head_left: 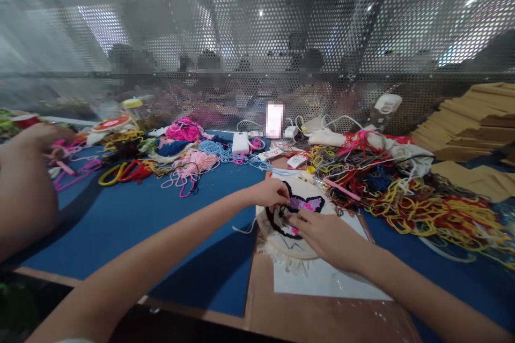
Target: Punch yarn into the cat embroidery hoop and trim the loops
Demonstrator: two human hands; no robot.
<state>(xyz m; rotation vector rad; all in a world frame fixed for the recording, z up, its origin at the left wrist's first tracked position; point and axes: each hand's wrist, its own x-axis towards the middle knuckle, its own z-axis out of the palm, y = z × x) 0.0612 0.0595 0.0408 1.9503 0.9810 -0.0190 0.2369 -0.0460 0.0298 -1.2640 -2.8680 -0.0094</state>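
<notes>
A round embroidery hoop (295, 251) with cream fabric lies flat on the table, stitched with a black outline and purple ears (304, 204). My left hand (270, 193) rests on the hoop's far left rim, fingers curled against the fabric. My right hand (328, 236) lies on the hoop's near right side, its fingertips pinching at a small pink stitched spot (295, 231). Whether a tool sits in those fingers is hidden. A white sheet of paper (322, 278) lies under the hoop.
Heaps of coloured yarn (422, 203) spread right of the hoop, and more yarn (185, 161) lies at the back left on the blue mat (132, 220). Another person's arm (24, 187) works at the far left. Stacked cardboard (475, 118) sits at the right. A perforated metal screen (257, 48) closes the back.
</notes>
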